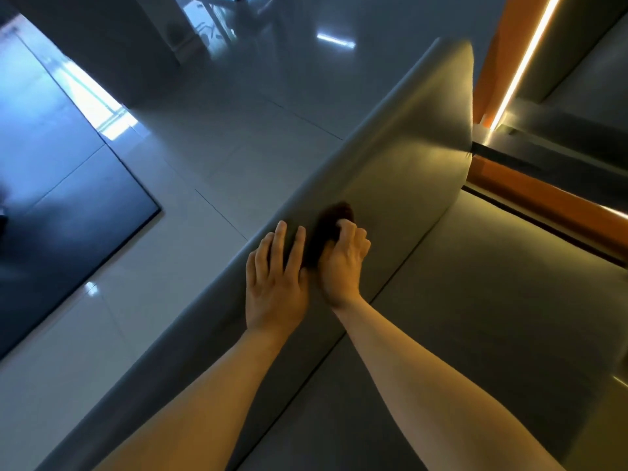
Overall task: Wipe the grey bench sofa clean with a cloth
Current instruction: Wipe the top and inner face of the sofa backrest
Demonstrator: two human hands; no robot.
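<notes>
Bare forearms [210, 396] enter from near edge. L hand [275, 287], fingers straight & spread, rests flat on top ridge of grey upholstered bench sofa [407, 158] backrest. R hand [345, 263], just right of it, grips bunched dark brown cloth [326, 229], pressed vs backrest face. Glossy pale tiled floor [210, 154] at left.

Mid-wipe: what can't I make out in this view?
All in the head view:
cloth: blurred, partly covered by the right hand; fabric and folds unreadable.
sofa backrest under the left hand: hidden by the palm.
Its near end: cut off by the bottom edge.
</notes>
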